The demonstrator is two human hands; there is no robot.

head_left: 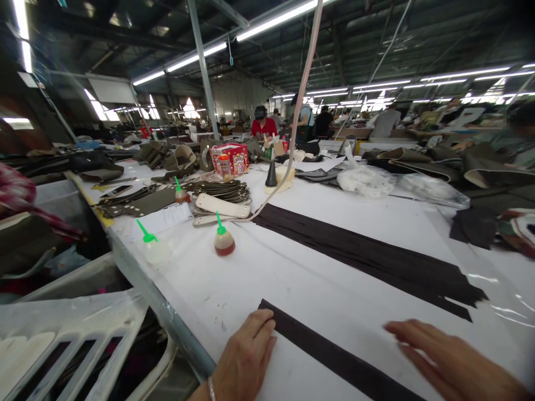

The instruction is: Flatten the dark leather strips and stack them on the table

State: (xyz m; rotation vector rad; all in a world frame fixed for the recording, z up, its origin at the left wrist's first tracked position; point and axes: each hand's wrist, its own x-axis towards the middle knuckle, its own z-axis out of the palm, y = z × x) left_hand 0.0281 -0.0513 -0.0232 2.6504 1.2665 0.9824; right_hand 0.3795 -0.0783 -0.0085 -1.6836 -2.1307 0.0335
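A long dark fabric strip [330, 351] lies on the white tabletop and runs out of the bottom of the head view. My left hand [246, 351] is closed at the strip's far left end, its fingertips on the edge; the thumb is hidden. My right hand [447, 356] is held over the table to the right of the strip, fingers stretched out and slightly blurred, with nothing in it. Beyond both hands lies a wide stack of similar dark strips [359, 253], its right ends uneven.
Squeeze bottles with green nozzles, one with amber liquid [224, 242], stand left of the stack. Behind them are pale leather-like pieces [221, 206] and a red box [232, 157]. A hose [298, 94] hangs down to the table. Plastic bags [363, 179] lie at the back. A white crate [83, 345] stands at lower left. People work beyond.
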